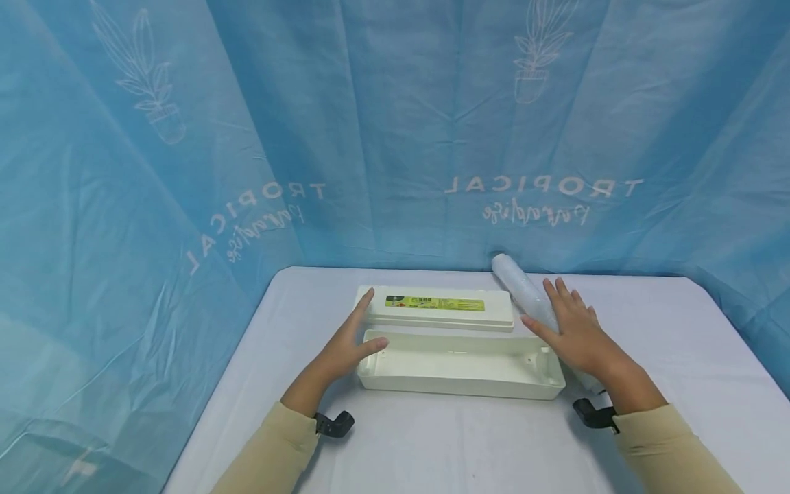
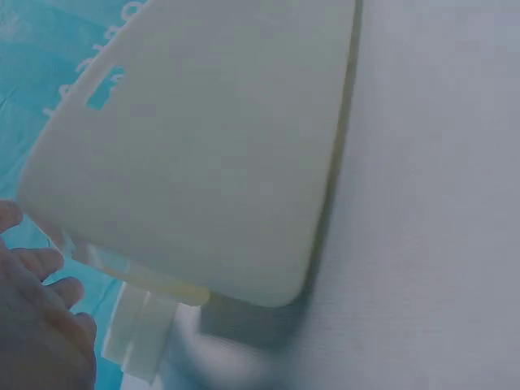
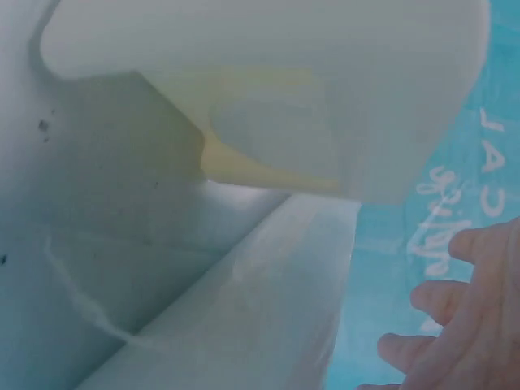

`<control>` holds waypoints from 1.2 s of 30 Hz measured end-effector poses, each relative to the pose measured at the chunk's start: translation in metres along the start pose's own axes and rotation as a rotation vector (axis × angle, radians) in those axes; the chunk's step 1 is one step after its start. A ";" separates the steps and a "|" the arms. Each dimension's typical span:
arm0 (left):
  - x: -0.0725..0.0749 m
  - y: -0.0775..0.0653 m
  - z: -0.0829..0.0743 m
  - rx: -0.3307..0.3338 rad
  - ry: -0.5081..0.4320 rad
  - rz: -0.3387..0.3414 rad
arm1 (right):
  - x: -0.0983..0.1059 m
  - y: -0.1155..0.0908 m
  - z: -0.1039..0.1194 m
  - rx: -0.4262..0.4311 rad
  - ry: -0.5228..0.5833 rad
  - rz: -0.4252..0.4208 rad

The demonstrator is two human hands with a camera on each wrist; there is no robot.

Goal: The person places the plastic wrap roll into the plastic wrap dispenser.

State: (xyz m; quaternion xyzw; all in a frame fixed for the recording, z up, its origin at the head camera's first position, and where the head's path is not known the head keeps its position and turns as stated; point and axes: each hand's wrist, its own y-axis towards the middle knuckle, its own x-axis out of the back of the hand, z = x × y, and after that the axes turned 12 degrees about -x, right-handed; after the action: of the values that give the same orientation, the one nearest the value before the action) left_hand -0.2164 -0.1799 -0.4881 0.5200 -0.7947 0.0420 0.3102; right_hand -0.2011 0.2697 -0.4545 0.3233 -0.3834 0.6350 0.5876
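A long, open white plastic box point(image 1: 457, 385) lies crosswise on the table, its inside facing up. Behind it is the matching white lid point(image 1: 382, 317) with a yellow-green label. My left hand point(image 1: 339, 353) is at the box's left end, fingers spread and thumb over the rim. In the left wrist view, fingertips of the left hand point(image 2: 45, 325) show beside the box's slotted end wall point(image 2: 211, 162). On the opposite side my right hand point(image 1: 580, 339) spreads over the box's right end, partly covering a clear-wrapped roll point(image 1: 524, 288). Both hands grip nothing.
The white-covered table point(image 1: 457, 446) has a blue printed curtain point(image 1: 401, 137) behind it and along its sides. The roll slants from the back edge down past the box's right end. Black wrist mounts point(image 1: 335, 424) sit on both wrists.
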 end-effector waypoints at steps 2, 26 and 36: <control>-0.001 -0.004 0.003 0.012 -0.059 -0.025 | 0.000 0.000 -0.002 -0.012 0.005 0.003; -0.018 -0.025 0.017 -0.079 -0.363 -0.071 | 0.002 -0.009 -0.036 -0.099 0.159 0.065; -0.021 -0.030 0.023 -0.066 -0.389 -0.066 | -0.001 -0.018 -0.052 -0.142 0.201 0.073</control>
State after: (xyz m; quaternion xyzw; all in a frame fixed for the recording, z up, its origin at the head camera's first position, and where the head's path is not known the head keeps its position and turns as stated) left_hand -0.1958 -0.1856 -0.5254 0.5338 -0.8230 -0.0955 0.1690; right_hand -0.1811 0.3152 -0.4791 0.2014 -0.3779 0.6564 0.6211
